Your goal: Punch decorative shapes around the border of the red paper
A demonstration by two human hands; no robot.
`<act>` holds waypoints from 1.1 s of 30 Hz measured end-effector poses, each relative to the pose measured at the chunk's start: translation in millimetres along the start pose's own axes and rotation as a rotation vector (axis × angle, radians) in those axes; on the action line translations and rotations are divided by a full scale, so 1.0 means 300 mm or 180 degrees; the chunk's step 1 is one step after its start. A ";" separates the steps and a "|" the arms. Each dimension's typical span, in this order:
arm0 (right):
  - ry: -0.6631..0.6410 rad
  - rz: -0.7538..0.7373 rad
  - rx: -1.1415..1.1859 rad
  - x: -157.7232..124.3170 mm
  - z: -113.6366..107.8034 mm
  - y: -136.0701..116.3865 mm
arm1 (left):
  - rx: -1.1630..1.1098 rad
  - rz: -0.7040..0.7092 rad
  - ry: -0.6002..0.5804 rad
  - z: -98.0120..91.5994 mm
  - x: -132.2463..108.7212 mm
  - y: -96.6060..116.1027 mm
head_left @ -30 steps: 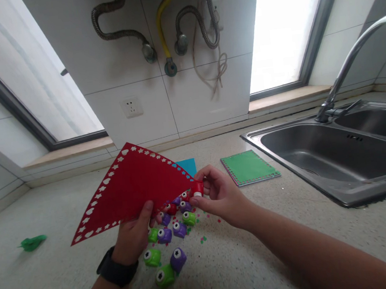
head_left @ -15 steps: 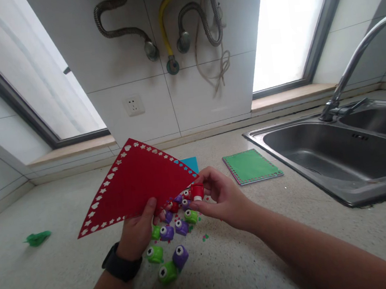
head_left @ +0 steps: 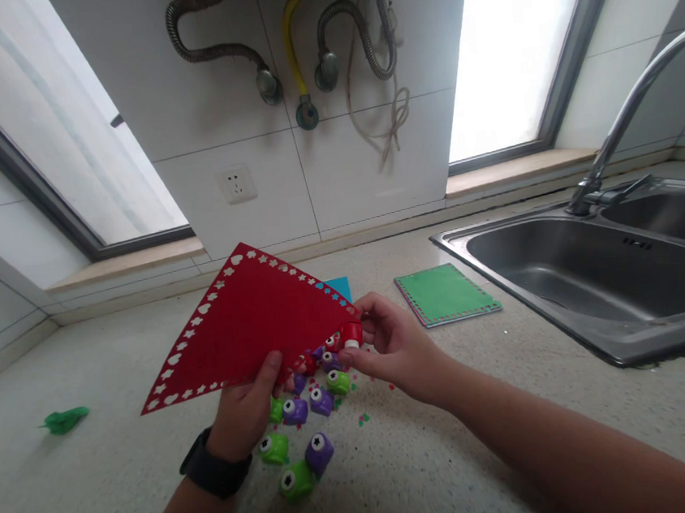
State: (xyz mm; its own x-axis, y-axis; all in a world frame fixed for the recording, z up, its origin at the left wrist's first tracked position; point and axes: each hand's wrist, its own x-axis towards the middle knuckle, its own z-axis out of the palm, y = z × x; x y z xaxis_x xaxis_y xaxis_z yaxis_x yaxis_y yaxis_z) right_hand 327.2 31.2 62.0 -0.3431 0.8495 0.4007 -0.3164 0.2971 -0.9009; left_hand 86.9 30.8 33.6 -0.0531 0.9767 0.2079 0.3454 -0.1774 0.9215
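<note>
My left hand, with a black watch on its wrist, grips the near edge of a red paper sheet whose borders are punched with small hearts and stars. My right hand pinches a small red craft punch, which sits on the sheet's right corner. Below both hands, several green and purple punches lie in a cluster on the speckled counter.
A green sheet with a punched border lies near a steel sink with a tap at the right. A blue sheet peeks out behind the red one. A green scrap lies far left. Paper bits dot the counter.
The red punch came off the sheet's corner half a second ago and is back on it now. The red sheet has shifted slightly up and right.
</note>
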 end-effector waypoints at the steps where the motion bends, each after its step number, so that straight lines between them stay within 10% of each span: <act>1: 0.0007 0.0013 0.0047 0.001 -0.002 0.000 | 0.0005 0.0054 -0.0060 -0.002 0.004 -0.003; 12: 0.0609 0.0338 0.0223 0.032 -0.020 -0.004 | 0.0134 0.0356 -0.0105 -0.010 0.014 -0.013; 33: 0.0337 0.1097 0.0786 0.026 0.025 0.044 | -0.0592 -0.0112 -0.0762 0.042 0.020 0.055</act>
State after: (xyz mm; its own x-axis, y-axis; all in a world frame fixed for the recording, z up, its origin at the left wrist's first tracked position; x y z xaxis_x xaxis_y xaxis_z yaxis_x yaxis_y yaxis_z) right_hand 313.8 38.6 54.5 -0.3773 0.9246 0.0526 -0.4056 -0.1139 -0.9069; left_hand 104.3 35.3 46.1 0.1681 0.9794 0.1119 0.1686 -0.1404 0.9756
